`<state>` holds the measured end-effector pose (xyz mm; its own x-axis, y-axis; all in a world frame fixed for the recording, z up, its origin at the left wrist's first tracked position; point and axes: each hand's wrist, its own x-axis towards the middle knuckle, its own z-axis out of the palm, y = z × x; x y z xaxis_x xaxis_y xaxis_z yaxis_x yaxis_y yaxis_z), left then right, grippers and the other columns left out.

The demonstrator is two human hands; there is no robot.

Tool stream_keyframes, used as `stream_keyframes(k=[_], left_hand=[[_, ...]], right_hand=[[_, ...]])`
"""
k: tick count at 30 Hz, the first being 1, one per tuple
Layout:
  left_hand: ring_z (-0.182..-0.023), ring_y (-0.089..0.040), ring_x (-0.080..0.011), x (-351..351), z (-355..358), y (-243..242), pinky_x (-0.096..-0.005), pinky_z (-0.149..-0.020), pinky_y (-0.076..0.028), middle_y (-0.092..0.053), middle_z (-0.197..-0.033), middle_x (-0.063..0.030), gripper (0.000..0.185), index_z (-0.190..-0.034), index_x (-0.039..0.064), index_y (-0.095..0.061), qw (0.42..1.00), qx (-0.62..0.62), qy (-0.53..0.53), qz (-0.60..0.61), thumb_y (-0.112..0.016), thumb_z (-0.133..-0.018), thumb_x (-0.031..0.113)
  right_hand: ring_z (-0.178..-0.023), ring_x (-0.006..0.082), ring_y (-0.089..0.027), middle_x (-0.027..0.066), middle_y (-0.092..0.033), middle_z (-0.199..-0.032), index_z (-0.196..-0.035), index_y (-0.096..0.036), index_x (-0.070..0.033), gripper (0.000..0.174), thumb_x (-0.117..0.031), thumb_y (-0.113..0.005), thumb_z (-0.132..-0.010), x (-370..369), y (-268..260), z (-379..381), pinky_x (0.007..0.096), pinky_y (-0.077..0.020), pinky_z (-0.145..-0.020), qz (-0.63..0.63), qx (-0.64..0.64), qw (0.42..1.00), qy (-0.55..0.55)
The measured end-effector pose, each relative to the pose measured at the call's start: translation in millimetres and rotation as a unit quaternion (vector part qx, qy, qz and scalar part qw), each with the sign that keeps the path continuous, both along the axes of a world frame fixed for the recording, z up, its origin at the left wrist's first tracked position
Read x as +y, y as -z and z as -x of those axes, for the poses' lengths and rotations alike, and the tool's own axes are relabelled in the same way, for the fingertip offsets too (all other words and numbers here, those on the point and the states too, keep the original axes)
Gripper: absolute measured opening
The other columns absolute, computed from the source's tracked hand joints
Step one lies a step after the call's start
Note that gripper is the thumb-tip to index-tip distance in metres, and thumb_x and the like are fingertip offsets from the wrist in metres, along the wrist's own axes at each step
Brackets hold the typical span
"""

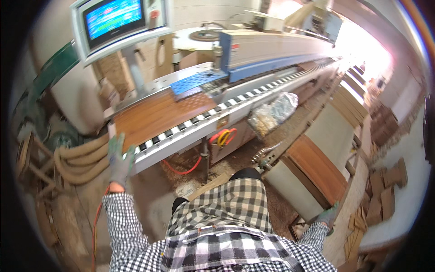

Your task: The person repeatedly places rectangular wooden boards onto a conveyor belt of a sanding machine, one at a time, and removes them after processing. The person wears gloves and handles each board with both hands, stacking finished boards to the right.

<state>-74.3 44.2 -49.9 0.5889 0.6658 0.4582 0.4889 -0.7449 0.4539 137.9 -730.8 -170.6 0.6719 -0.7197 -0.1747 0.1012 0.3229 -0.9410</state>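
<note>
My left hand wears a grey-green work glove. Its fingers are spread against the near end of a brown wood-grain panel, which lies flat on the infeed of an edge banding machine. The panel's far end passes beneath a blue perforated plate. On the other side of me, my right hand, also gloved, touches the near corner of a brown panel atop a small stack. How its fingers sit on that corner is hard to make out.
A black-and-white roller track runs along the machine's front. A lit control screen stands at upper left. Thick ribbed hoses curve beside the infeed. A plastic bag hangs by the track. Offcuts lie at right.
</note>
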Motion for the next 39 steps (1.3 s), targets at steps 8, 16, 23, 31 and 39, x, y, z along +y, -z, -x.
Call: stream_keyframes(k=[8, 16, 23, 31, 39], left_hand=[[-0.145, -0.026, -0.037, -8.0, 6.8, -11.5, -0.0462, -0.119, -0.02, -0.035, -0.154, -0.0196, 0.068, -0.149, 0.021, -0.043, 0.999, 0.037, -0.036, -0.004, -0.062, -0.09, 0.051], [-0.146, -0.025, -0.035, -13.4, 3.6, -26.1, -0.0457, -0.12, -0.015, -0.035, -0.155, -0.019, 0.069, -0.149, 0.021, -0.042, 0.996, 0.076, -0.049, 0.027, -0.06, -0.09, 0.053], [-0.148, -0.022, -0.0335, -11.4, 1.2, -28.3, -0.047, -0.121, -0.011, -0.032, -0.157, -0.018, 0.069, -0.15, 0.021, -0.041, 0.991, 0.118, -0.059, 0.025, -0.057, -0.091, 0.055], [-0.148, -0.022, -0.0339, -28.8, -37.2, -43.2, -0.0477, -0.121, -0.007, -0.032, -0.156, -0.0185, 0.071, -0.151, 0.019, -0.039, 0.979, 0.195, -0.057, 0.02, -0.051, -0.092, 0.059], [-0.146, -0.026, -0.0357, -53.7, -100.3, -49.2, -0.0476, -0.121, -0.009, -0.034, -0.154, -0.0225, 0.074, -0.15, 0.017, -0.04, 0.977, 0.209, -0.039, 0.016, -0.048, -0.092, 0.062]], right_hand=[[-0.132, 0.0308, -0.044, 0.0121, -0.047, -0.146, -0.144, -0.046, -0.005, 0.057, -0.04, -0.051, -0.099, -38.0, 28.8, -17.5, 0.038, -0.0361, -0.111, 0.237, 0.038, 0.967, 0.086], [-0.134, 0.0318, -0.038, 0.012, -0.039, -0.15, -0.148, -0.037, -0.011, 0.052, -0.03, -0.047, -0.102, -33.8, 22.2, -8.1, 0.0406, -0.0352, -0.111, -0.046, -0.081, 0.994, -0.049], [-0.135, 0.033, -0.037, 0.0139, -0.038, -0.152, -0.146, -0.042, -0.01, 0.048, -0.029, -0.046, -0.102, -7.0, 9.7, -3.5, 0.0412, -0.0352, -0.112, -0.122, -0.097, 0.988, -0.007], [-0.137, 0.0334, -0.035, 0.0174, -0.038, -0.151, -0.144, -0.044, -0.01, 0.047, -0.03, -0.046, -0.102, 31.8, -22.3, 10.0, 0.0408, -0.0341, -0.114, -0.143, -0.094, 0.985, 0.019], [-0.135, 0.0313, -0.038, 0.0126, -0.04, -0.15, -0.146, -0.041, -0.012, 0.055, -0.036, -0.053, -0.099, 17.0, -3.4, 4.3, 0.0405, -0.0339, -0.113, -0.143, -0.1, 0.984, 0.013]])
